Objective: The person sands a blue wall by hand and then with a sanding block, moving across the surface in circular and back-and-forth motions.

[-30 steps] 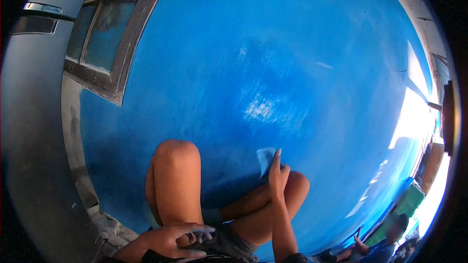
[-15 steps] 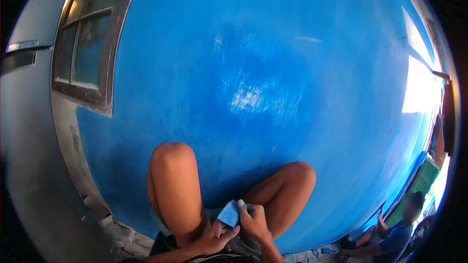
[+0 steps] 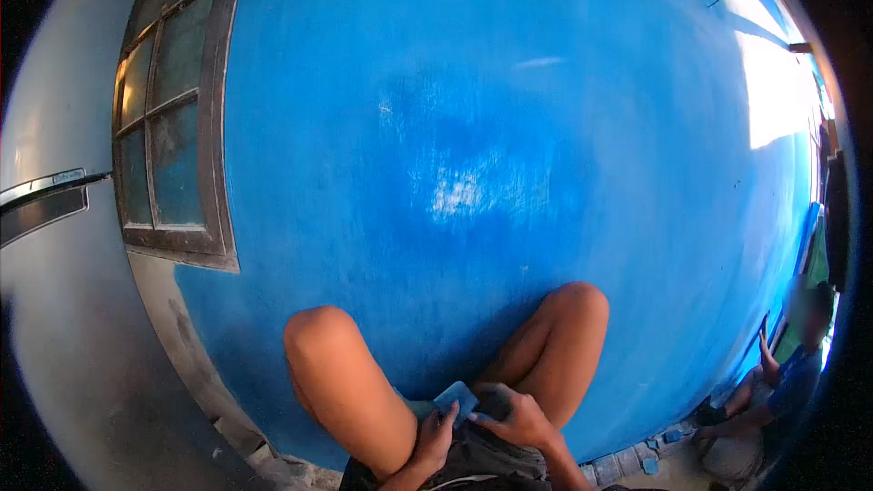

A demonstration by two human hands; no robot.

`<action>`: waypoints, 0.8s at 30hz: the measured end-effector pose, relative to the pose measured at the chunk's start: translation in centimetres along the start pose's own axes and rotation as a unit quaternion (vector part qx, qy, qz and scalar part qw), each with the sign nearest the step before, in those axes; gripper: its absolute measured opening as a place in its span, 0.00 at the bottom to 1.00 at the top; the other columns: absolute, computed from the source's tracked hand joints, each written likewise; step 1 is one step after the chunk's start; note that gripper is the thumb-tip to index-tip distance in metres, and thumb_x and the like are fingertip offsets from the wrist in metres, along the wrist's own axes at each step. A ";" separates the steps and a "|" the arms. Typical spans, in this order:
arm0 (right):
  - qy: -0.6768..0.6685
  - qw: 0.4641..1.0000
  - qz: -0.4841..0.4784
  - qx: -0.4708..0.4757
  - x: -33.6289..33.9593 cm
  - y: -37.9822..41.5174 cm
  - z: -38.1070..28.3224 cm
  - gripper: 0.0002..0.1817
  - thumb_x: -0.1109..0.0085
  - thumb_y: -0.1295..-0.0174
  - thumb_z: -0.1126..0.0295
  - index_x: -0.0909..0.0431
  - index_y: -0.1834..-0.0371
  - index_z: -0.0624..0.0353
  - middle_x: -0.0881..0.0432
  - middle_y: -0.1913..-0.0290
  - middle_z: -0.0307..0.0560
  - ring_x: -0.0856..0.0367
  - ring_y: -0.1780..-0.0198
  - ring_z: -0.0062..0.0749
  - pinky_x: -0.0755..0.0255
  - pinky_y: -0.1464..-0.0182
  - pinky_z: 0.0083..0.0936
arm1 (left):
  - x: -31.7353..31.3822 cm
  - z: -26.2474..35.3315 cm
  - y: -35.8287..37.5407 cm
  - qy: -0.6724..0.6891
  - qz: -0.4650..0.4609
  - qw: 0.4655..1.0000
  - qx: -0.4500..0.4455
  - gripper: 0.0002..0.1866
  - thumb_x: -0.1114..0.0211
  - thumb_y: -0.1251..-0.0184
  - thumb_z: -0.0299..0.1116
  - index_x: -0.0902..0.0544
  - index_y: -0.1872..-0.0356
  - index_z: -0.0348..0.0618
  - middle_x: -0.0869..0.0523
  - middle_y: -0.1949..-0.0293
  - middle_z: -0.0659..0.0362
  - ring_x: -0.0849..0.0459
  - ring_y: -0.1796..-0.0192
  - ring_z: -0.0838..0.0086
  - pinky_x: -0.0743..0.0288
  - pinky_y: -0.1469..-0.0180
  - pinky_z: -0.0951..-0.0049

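A small folded blue piece (image 3: 456, 398), like a sheet or pad, is between my hands, low in the view and between my bent knees. My left hand (image 3: 438, 432) grips its lower left side, with the thumb on its face. My right hand (image 3: 520, 420) is at its right edge, fingers curled, with the thumb stretched toward the piece. Whether the right fingers hold anything is too blurred to tell. Behind the knees rises a blue wall (image 3: 382, 218) with a shiny patch in the middle.
A framed window (image 3: 173, 123) is on the left, beside a grey metallic surface (image 3: 73, 336) with a handle. At the lower right a person (image 3: 791, 395) sits by the wall, one hand against it. Broken blocks (image 3: 627, 462) lie along the wall's foot.
The view has tilted and shifted. My left hand has gone from lying open under the blue piece to gripping it, and my right hand has moved to its right edge.
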State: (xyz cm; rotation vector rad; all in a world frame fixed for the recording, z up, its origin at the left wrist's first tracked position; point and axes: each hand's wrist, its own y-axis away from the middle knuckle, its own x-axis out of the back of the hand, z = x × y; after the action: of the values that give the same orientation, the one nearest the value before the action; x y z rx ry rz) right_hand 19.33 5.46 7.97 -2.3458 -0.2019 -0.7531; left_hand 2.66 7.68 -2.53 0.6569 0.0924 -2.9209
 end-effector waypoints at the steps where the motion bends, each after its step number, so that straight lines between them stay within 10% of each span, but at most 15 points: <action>1: 0.001 1.000 -0.004 -0.004 0.1 0.6 -0.6 0.26 0.28 0.41 0.55 0.20 0.43 0.57 0.14 0.56 0.59 0.14 0.54 0.54 0.20 0.50 0.38 | 0.3 -0.1 0.2 0.002 0.002 1.000 0.004 0.28 0.35 0.30 0.53 0.19 0.44 0.36 0.15 0.49 0.54 0.20 0.45 0.65 0.31 0.37 0.63; 7: 0.125 0.985 0.028 0.115 -1.0 2.7 0.2 0.32 0.26 0.44 0.60 0.23 0.37 0.61 0.18 0.44 0.60 0.18 0.43 0.55 0.22 0.43 0.40 | -0.4 3.1 2.4 -0.191 0.011 0.981 0.016 0.23 0.36 0.28 0.51 0.15 0.53 0.37 0.13 0.63 0.58 0.18 0.59 0.73 0.25 0.52 0.70; 9: 0.055 0.997 -0.032 0.039 -1.9 3.6 1.6 0.29 0.31 0.39 0.59 0.23 0.36 0.59 0.22 0.37 0.61 0.21 0.41 0.62 0.24 0.40 0.45 | 0.1 2.0 2.0 -0.243 -0.044 0.959 -0.139 0.21 0.35 0.28 0.49 0.16 0.53 0.37 0.13 0.66 0.60 0.18 0.63 0.77 0.25 0.57 0.72; 24: 0.166 0.983 0.006 0.074 -4.3 3.5 -0.1 0.36 0.29 0.47 0.63 0.27 0.32 0.58 0.26 0.31 0.54 0.19 0.42 0.54 0.25 0.42 0.40 | 0.5 2.5 2.8 -0.171 -0.059 0.967 -0.179 0.18 0.37 0.25 0.45 0.17 0.63 0.37 0.19 0.74 0.64 0.25 0.69 0.85 0.31 0.68 0.76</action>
State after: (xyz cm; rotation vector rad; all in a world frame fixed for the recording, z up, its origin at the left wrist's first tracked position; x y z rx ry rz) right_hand 16.90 2.91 3.72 -2.0450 -0.0933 -1.0698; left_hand 1.59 4.65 -0.56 0.0920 0.6176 -2.9608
